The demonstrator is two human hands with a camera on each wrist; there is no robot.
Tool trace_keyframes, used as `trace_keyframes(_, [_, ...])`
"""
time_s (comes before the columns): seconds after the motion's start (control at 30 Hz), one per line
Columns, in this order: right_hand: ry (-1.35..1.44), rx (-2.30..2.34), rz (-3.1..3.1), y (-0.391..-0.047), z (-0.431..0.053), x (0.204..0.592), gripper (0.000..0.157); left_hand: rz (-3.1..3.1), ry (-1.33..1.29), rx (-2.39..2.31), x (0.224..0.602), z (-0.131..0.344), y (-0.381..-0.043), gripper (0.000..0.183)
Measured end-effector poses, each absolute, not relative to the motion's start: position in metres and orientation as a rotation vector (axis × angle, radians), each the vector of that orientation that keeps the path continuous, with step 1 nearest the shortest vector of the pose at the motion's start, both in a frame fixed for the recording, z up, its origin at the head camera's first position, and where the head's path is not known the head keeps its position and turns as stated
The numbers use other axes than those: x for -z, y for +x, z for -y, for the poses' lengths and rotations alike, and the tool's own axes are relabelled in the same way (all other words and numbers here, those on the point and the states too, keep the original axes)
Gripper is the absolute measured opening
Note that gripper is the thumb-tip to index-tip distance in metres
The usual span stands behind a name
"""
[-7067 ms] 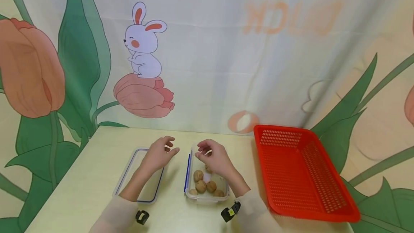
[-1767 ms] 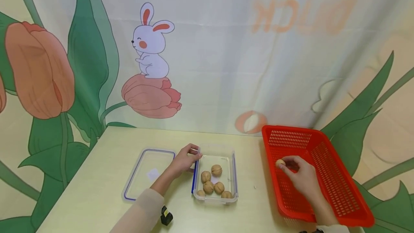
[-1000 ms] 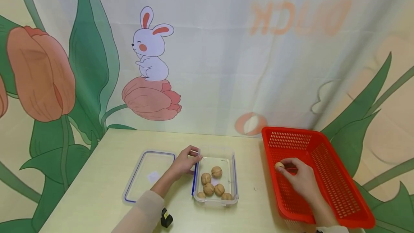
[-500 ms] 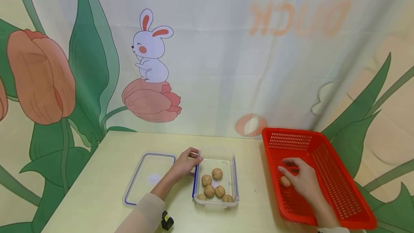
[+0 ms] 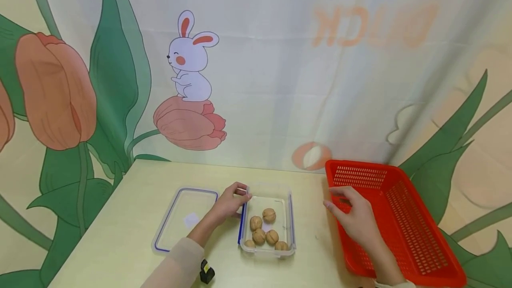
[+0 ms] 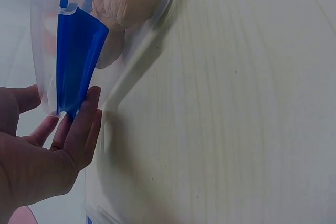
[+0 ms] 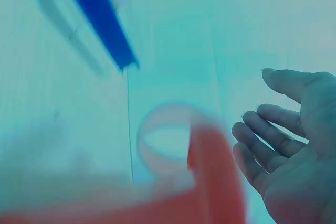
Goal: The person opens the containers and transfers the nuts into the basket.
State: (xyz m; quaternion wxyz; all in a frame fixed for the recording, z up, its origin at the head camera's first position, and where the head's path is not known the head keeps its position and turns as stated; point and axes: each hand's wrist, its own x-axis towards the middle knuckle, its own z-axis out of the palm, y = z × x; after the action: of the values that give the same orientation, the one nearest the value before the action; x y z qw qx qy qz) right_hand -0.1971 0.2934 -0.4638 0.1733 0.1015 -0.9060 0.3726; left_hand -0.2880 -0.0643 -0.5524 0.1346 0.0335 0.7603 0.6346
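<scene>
Left hand [image 5: 229,202] grips the clear box [image 5: 267,203], right hand [image 5: 357,217] gapes wide near the basket [image 5: 400,221]

"What's behind the pale surface [image 5: 116,226]?"
"A printed curtain [image 5: 260,101]: a white rabbit [image 5: 194,84] on a pink tulip [image 5: 186,124]."
"And beside them?"
"A bigger orange tulip [image 5: 56,92] leftward, faded orange letters [image 5: 363,23] to the upper right."

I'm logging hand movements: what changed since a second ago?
The right hand let go of its walnut in the red basket and moved left, toward the clear container; that walnut is now hidden. The left hand still holds the container, six walnuts inside; the lid lies unmoved.
</scene>
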Motion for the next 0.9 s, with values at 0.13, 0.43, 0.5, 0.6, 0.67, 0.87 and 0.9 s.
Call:
trace_keyframes(0.13, [0.343, -1.103, 2.554, -0.199, -0.266, 0.466, 0.034, -2.206, 0.094, -1.836, 0.553, 0.064, -0.289, 0.041])
trace_keyframes(0.43, [0.528, -1.144, 2.523, -0.206, -0.212, 0.492, 0.034, -2.207, 0.102, -1.834, 0.557, 0.063, -0.29, 0.041])
trace_keyframes(0.5, [0.543, -1.164, 2.522, -0.208, -0.204, 0.499, 0.035, -2.21, 0.106, -1.827, 0.557, 0.062, -0.289, 0.041])
trace_keyframes(0.6, [0.54, -1.231, 2.527, -0.212, -0.193, 0.508, 0.035, -2.207, 0.1, -1.82, 0.558, 0.062, -0.289, 0.04])
trace_keyframes(0.67, [0.538, -1.26, 2.544, -0.215, -0.187, 0.514, 0.035, -2.207, 0.096, -1.815, 0.558, 0.062, -0.288, 0.04])
trace_keyframes(0.87, [0.614, -1.229, 2.622, -0.235, -0.174, 0.524, 0.039, -2.213, 0.11, -1.822, 0.557, 0.063, -0.289, 0.039])
trace_keyframes(0.9, [0.634, -1.213, 2.635, -0.238, -0.173, 0.526, 0.04, -2.213, 0.117, -1.824, 0.556, 0.063, -0.289, 0.039])
